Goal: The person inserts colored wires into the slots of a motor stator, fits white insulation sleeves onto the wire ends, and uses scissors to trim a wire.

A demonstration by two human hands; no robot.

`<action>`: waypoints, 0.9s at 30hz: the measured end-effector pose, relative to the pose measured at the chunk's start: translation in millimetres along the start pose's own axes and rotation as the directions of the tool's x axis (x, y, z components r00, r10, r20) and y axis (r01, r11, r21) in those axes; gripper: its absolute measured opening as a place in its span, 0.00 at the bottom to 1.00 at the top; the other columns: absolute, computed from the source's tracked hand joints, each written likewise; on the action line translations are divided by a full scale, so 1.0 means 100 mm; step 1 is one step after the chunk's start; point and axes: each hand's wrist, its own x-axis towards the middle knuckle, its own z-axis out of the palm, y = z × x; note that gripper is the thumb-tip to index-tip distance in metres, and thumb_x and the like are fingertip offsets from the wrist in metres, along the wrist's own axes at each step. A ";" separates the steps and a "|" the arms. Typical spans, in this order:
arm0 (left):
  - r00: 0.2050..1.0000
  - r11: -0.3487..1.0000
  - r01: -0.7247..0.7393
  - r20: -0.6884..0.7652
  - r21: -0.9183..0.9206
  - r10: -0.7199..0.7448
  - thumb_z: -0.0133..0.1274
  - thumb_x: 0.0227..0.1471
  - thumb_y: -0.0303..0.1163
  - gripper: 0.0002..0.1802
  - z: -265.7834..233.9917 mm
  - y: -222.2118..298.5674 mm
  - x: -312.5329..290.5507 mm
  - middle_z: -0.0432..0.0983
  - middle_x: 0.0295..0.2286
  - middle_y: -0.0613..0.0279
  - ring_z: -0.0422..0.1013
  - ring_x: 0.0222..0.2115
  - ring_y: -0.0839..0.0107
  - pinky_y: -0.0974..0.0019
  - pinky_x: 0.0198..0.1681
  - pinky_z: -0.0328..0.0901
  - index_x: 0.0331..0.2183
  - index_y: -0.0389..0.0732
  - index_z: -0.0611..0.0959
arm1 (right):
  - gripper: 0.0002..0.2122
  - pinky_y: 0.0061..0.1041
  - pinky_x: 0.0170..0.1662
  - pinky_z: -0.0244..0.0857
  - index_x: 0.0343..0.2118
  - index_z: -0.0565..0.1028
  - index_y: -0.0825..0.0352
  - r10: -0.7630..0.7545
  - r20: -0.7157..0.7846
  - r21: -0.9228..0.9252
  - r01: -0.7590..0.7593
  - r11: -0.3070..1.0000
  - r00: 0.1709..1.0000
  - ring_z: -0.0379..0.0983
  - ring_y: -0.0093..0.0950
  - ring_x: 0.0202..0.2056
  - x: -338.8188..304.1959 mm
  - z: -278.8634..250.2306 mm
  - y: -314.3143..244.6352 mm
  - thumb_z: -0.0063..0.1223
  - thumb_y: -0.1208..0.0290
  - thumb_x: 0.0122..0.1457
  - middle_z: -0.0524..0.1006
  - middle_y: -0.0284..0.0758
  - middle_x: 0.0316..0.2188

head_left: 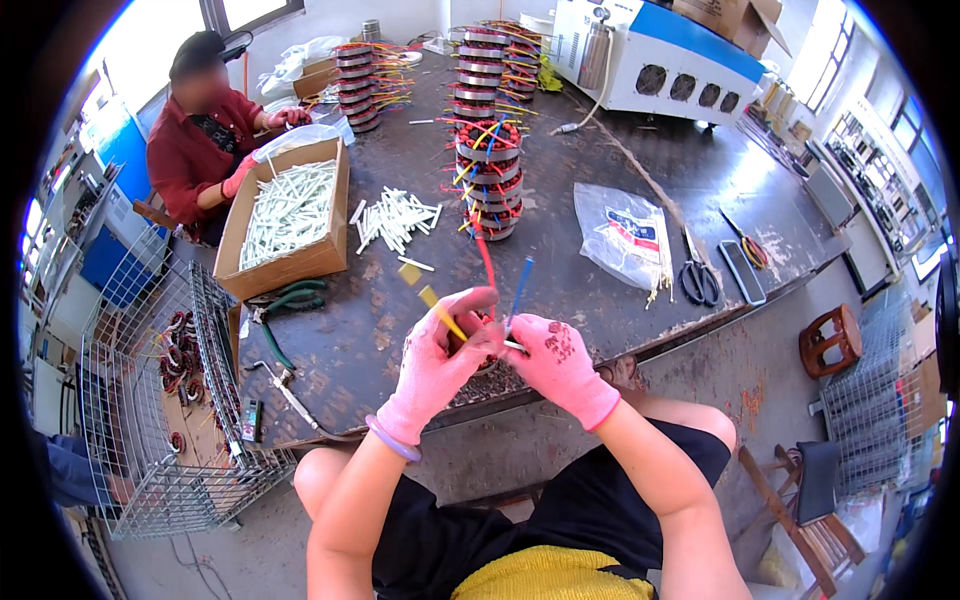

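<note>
Both of my hands wear pink gloves with dark red patches and meet at the table's near edge. My left hand [440, 352] is closed, fingers curled by a yellow wire [440, 312] and a red wire [486, 262] that stick up. My right hand [552, 362] pinches a small white sleeve [515, 346] against the left fingertips, with a blue wire [522, 285] rising beside it. Beneath the fingers a wound motor stator shows only in part. Beyond my hands rises a stack of stators [490, 185] with coloured leads. White sleeves [395, 218] lie loose to its left.
A cardboard box [335, 225] of white sleeves stands at left, near a co-worker [215, 130]. Green-handled pliers [290, 300] and a thin torch-like tool [290, 395] lie near the left edge. At right are a plastic bag [620, 230], scissors [697, 275] and a phone [742, 272].
</note>
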 end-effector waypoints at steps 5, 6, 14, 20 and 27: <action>0.996 0.937 -0.078 0.065 0.340 0.060 0.58 0.54 0.28 0.14 0.06 0.20 0.16 0.77 0.29 0.65 0.74 0.30 0.78 0.72 0.34 0.69 0.43 0.37 0.84 | 0.12 0.39 0.35 0.71 0.36 0.74 0.63 -0.098 -0.016 0.090 0.099 0.991 0.995 0.76 0.42 0.34 0.04 0.16 0.11 0.57 0.60 0.58 0.76 0.39 0.30; 0.993 0.911 -0.110 0.090 0.398 0.081 0.57 0.55 0.29 0.11 0.05 0.19 0.17 0.78 0.31 0.62 0.76 0.33 0.74 0.70 0.37 0.70 0.39 0.36 0.85 | 0.12 0.39 0.35 0.71 0.36 0.74 0.64 -0.087 -0.006 0.077 0.087 0.993 0.996 0.76 0.43 0.34 0.04 0.15 0.11 0.57 0.59 0.58 0.76 0.40 0.30; 0.982 0.918 -0.187 0.089 0.349 0.167 0.52 0.56 0.26 0.10 0.09 0.05 0.18 0.78 0.31 0.62 0.75 0.31 0.75 0.70 0.36 0.70 0.38 0.35 0.85 | 0.12 0.39 0.36 0.70 0.34 0.74 0.65 -0.017 -0.018 0.086 0.018 0.996 1.000 0.76 0.43 0.36 -0.01 0.32 0.13 0.56 0.60 0.57 0.76 0.40 0.32; 0.996 0.955 -0.079 -0.018 0.286 0.088 0.54 0.55 0.25 0.09 0.10 0.12 0.20 0.77 0.28 0.61 0.75 0.27 0.72 0.68 0.31 0.69 0.38 0.36 0.84 | 0.10 0.39 0.36 0.71 0.37 0.73 0.62 -0.052 -0.022 0.173 0.055 0.983 0.998 0.76 0.41 0.35 0.00 0.34 0.22 0.56 0.63 0.57 0.76 0.38 0.33; 0.971 0.898 -0.221 0.004 0.382 0.237 0.48 0.54 0.23 0.09 0.12 0.02 0.21 0.74 0.25 0.64 0.70 0.25 0.76 0.71 0.30 0.66 0.33 0.34 0.84 | 0.09 0.37 0.34 0.71 0.37 0.72 0.63 -0.075 -0.007 -0.002 0.075 0.997 0.997 0.76 0.40 0.34 -0.04 0.49 0.19 0.57 0.67 0.56 0.74 0.37 0.35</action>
